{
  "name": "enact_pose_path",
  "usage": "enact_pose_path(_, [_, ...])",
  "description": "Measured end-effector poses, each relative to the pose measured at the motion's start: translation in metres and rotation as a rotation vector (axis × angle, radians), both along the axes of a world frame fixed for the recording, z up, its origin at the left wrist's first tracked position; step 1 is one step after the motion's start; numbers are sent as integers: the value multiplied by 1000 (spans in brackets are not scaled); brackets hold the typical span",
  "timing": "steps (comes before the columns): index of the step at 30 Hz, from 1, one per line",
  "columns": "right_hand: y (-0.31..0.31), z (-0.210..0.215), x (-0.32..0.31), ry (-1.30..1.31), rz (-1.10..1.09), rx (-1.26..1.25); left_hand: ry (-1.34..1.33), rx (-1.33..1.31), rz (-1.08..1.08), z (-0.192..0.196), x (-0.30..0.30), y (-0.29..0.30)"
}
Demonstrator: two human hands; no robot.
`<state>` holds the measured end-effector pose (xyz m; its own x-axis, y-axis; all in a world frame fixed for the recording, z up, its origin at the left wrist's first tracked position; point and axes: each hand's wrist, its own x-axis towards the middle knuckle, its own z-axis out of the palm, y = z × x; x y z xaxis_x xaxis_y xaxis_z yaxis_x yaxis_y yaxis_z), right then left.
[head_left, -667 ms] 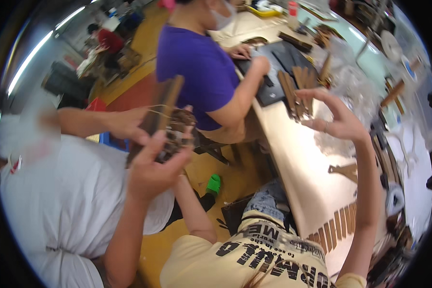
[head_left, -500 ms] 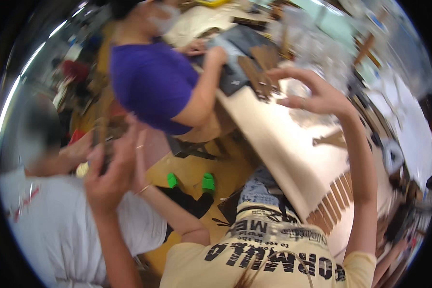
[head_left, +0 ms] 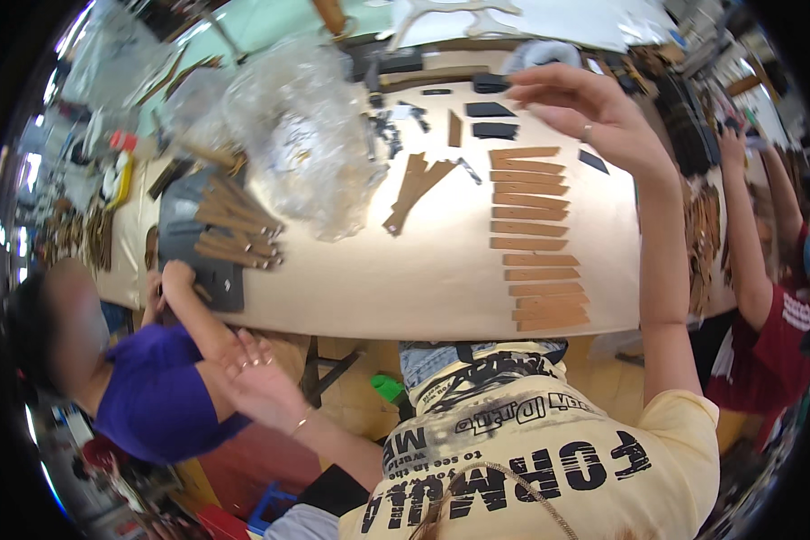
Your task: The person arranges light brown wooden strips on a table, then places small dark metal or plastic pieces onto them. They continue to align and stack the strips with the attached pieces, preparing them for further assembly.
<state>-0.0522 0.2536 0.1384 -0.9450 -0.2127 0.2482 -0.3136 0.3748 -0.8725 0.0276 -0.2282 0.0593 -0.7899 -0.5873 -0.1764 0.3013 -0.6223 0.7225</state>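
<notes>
The right hand (head_left: 589, 112) is reaching out over the far side of the pale table (head_left: 405, 288), upper right of the frame, fingers spread apart and gripping nothing. It is hovering just beside two small dark flat pieces (head_left: 490, 119) and above a column of brown strips (head_left: 535, 238) lying side by side down the right part of the tabletop. A fan of longer brown strips (head_left: 418, 184) is lying just left of that column, in the middle of the table.

The left hand (head_left: 256, 378) is hanging off the table's near edge at lower left, palm open, fingers loosely apart and empty, a thin bracelet at the wrist.

A crumpled clear plastic bag (head_left: 306, 135) is sitting in the upper middle. Left of it, a person in a purple shirt (head_left: 153, 405) is resting a hand (head_left: 173, 274) on a dark tray (head_left: 198, 247) stacked with more brown strips. At the right edge a person in a dark red shirt (head_left: 769, 346) is reaching upward.
</notes>
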Motion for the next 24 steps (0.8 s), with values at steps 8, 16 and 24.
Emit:
enact_pose_path(8, [61,-84,142,-352,-710,-107,349,-1780,-837,-42,-84,195])
enact_pose_path(16, [50,-127,187,-289,-897,-82,567,-2311,-1010,-91,-131,247])
enact_pose_path(24, [51,-137,169,-319,-886,-93,432,-2301,-1050,-91,-143,212])
